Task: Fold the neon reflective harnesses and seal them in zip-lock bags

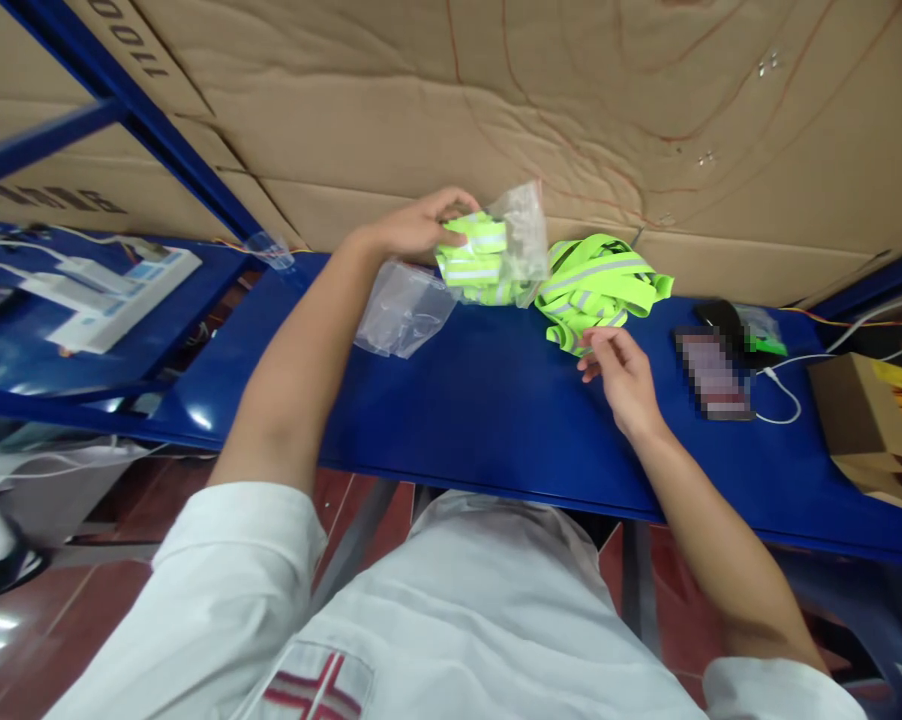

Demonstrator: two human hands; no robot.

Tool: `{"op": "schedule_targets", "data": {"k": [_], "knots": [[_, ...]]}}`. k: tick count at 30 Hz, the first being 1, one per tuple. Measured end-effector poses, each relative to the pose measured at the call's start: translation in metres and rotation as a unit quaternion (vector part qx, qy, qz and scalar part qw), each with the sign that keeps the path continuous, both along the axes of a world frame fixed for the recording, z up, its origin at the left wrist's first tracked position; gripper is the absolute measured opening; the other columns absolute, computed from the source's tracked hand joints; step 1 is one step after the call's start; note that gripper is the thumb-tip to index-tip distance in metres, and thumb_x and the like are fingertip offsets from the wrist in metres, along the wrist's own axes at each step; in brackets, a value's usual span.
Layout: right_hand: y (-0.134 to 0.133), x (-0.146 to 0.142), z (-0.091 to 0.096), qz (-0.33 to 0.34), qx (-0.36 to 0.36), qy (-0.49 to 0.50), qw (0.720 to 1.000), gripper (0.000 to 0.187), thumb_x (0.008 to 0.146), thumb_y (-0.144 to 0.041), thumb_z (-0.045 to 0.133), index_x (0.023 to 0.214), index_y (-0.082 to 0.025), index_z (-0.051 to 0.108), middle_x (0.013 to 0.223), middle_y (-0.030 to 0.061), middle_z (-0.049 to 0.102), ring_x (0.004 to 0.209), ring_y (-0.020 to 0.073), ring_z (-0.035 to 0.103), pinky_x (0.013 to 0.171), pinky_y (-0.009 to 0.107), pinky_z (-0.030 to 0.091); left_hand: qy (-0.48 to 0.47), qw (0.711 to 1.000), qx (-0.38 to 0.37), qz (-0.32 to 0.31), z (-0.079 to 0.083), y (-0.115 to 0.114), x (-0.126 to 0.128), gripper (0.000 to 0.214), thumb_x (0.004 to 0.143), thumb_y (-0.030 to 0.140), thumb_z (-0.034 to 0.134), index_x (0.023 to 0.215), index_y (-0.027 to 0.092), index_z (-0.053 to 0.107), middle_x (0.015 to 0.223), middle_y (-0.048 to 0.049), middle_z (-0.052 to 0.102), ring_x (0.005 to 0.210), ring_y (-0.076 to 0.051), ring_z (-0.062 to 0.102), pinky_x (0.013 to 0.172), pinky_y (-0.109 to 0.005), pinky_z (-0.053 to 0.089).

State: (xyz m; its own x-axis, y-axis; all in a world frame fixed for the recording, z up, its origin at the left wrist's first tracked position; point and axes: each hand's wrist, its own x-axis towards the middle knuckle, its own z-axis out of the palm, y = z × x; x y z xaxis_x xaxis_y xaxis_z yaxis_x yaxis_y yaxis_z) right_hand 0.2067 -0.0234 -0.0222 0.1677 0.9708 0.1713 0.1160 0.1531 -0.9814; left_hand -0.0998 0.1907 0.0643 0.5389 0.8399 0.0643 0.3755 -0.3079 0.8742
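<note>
My left hand is closed on a folded bundle of neon yellow reflective strap with pale silver stripes. Against the bundle's right side is a clear plastic bag; whether the strap lies partly inside it, I cannot tell. Another clear bag lies flat on the table below my left wrist. A loose heap of the same reflective strap rests to the right, by the cardboard. At its lower edge, my right hand has thumb and fingers curled together; what is between the fingertips is hidden.
The blue table ends against a large cardboard sheet. On the right are a phone, a black object, a white cable and an open cardboard box. A white power strip with plugs lies left.
</note>
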Motion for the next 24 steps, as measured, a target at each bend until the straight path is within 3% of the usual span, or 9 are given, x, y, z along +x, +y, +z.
{"op": "schedule_targets", "data": {"k": [2, 4, 7, 9, 12, 15, 18, 20, 24], "knots": [[-0.001, -0.001, -0.005, 0.018, -0.004, -0.042, 0.999, 0.045, 0.092, -0.065, 0.066, 0.101, -0.021, 0.068, 0.097, 0.0038, 0.071, 0.069, 0.0121, 0.064, 0.057, 0.023, 0.053, 0.021, 0.997, 0.061, 0.049, -0.012, 0.016, 0.0, 0.044, 0.079, 0.017, 0.076, 0.122, 0.021, 0.067, 0.124, -0.0095, 0.068, 0.115, -0.027, 0.064, 0.1, -0.041, 0.051], [-0.003, -0.003, -0.009, 0.034, -0.006, -0.091, 0.995, 0.044, 0.095, -0.064, 0.063, 0.105, -0.021, 0.069, 0.097, 0.0042, 0.072, 0.071, 0.0131, 0.065, 0.06, 0.024, 0.053, 0.023, 0.988, 0.125, 0.09, -0.03, 0.018, 0.001, 0.043, 0.084, 0.023, 0.072, 0.127, 0.024, 0.067, 0.133, -0.0096, 0.065, 0.124, -0.028, 0.059, 0.11, -0.045, 0.046], [-0.007, -0.006, -0.013, 0.066, -0.004, -0.153, 0.986, 0.041, 0.098, -0.059, 0.06, 0.111, -0.021, 0.069, 0.093, 0.0034, 0.072, 0.074, 0.0149, 0.067, 0.065, 0.027, 0.053, 0.059, 0.949, 0.238, 0.196, -0.053, 0.001, 0.002, 0.043, 0.093, 0.033, 0.064, 0.136, 0.027, 0.065, 0.147, -0.0111, 0.056, 0.14, -0.031, 0.045, 0.123, -0.051, 0.03], [-0.01, -0.01, -0.013, 0.089, 0.007, -0.196, 0.977, 0.038, 0.101, -0.055, 0.058, 0.112, -0.021, 0.069, 0.089, 0.0036, 0.071, 0.075, 0.016, 0.067, 0.067, 0.028, 0.053, 0.078, 0.931, 0.259, 0.245, -0.065, -0.013, 0.005, 0.048, 0.097, 0.043, 0.06, 0.142, 0.026, 0.061, 0.148, -0.014, 0.052, 0.143, -0.033, 0.041, 0.124, -0.051, 0.027], [-0.014, -0.015, -0.013, 0.121, 0.036, -0.257, 0.958, 0.033, 0.104, -0.05, 0.055, 0.11, -0.021, 0.069, 0.097, 0.0066, 0.072, 0.078, 0.0173, 0.067, 0.069, 0.03, 0.053, 0.075, 0.95, 0.214, 0.216, -0.078, -0.026, 0.011, 0.071, 0.095, 0.063, 0.056, 0.149, 0.016, 0.053, 0.146, -0.0213, 0.054, 0.139, -0.034, 0.048, 0.123, -0.048, 0.031], [-0.015, -0.017, -0.014, 0.159, 0.053, -0.296, 0.94, 0.03, 0.105, -0.047, 0.052, 0.111, -0.022, 0.068, 0.104, 0.0083, 0.072, 0.082, 0.0186, 0.068, 0.071, 0.032, 0.054, 0.075, 0.965, 0.192, 0.161, -0.085, -0.028, 0.013, 0.093, 0.091, 0.077, 0.053, 0.155, 0.009, 0.044, 0.158, -0.0268, 0.044, 0.151, -0.036, 0.04, 0.128, -0.048, 0.024], [-0.015, -0.016, -0.017, 0.185, 0.056, -0.319, 0.928, 0.029, 0.106, -0.045, 0.051, 0.114, -0.023, 0.067, 0.105, 0.0087, 0.071, 0.081, 0.0188, 0.068, 0.073, 0.034, 0.054, 0.036, 0.974, 0.187, 0.126, -0.087, -0.032, 0.005, 0.097, 0.093, 0.081, 0.042, 0.161, 0.013, 0.034, 0.168, -0.0234, 0.033, 0.158, -0.031, 0.032, 0.13, -0.044, 0.023], [-0.014, -0.015, -0.019, 0.194, 0.055, -0.329, 0.923, 0.028, 0.106, -0.043, 0.051, 0.115, -0.023, 0.067, 0.105, 0.0086, 0.071, 0.08, 0.0189, 0.068, 0.073, 0.034, 0.054, 0.03, 0.97, 0.191, 0.145, -0.086, -0.043, -0.009, 0.093, 0.095, 0.081, 0.038, 0.162, 0.016, 0.033, 0.169, -0.0213, 0.034, 0.157, -0.029, 0.034, 0.129, -0.043, 0.026], [-0.015, -0.015, -0.021, 0.208, 0.057, -0.357, 0.909, 0.026, 0.106, -0.041, 0.05, 0.116, -0.023, 0.068, 0.107, 0.0087, 0.071, 0.085, 0.0201, 0.069, 0.075, 0.035, 0.054, 0.248, 0.929, 0.205, 0.182, -0.083, -0.084, -0.046, 0.094, 0.086, 0.075, 0.063, 0.159, 0.019, 0.041, 0.168, -0.0226, 0.035, 0.157, -0.041, 0.029, 0.127, -0.063, 0.016]]}}
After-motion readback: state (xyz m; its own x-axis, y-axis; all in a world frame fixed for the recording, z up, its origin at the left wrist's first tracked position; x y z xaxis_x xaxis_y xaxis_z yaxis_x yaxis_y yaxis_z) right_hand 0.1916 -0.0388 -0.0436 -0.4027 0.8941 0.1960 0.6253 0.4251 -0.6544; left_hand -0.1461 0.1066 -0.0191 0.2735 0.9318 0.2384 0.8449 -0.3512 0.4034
